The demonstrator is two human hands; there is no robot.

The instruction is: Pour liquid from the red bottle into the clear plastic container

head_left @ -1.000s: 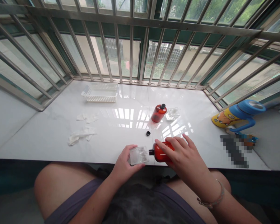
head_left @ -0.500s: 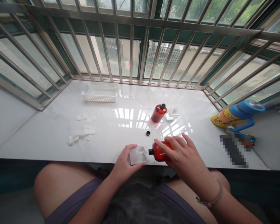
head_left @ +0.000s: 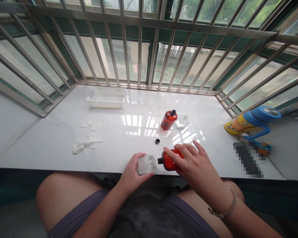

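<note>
Left hand (head_left: 132, 173): partly open, thumb and fingers on opposite sides of the clear box (head_left: 147, 164), low over the bench's (head_left: 121, 150) near edge. Box looks like thin, rigid plastic: likely light, brittle under a hard squeeze, slick if wet. Hold it as you do, by opposite walls, rim free. Can't tell how full it is.

Right hand (head_left: 192, 160): curled over the body of the red bottle (head_left: 172, 160), some fingers lifted, not fully closed. Bottle lies tilted nearly flat, its uncapped black neck just beside the box. Smooth, rounded body, so probably slippery; walls may give if pressed, and weight should shift with any liquid. Can't see the fill level. Best hold is mid-body, thumb opposite the fingers, off the neck.

Beyond your hands, small black cap (head_left: 157, 141) on the bench: light, may roll or skid; pinch it by the sides. Farther back, second red bottle (head_left: 169, 120), capped, upright; take it round the body. Clear container (head_left: 183, 121) just beside it: likely light, pick up by the walls.
</note>
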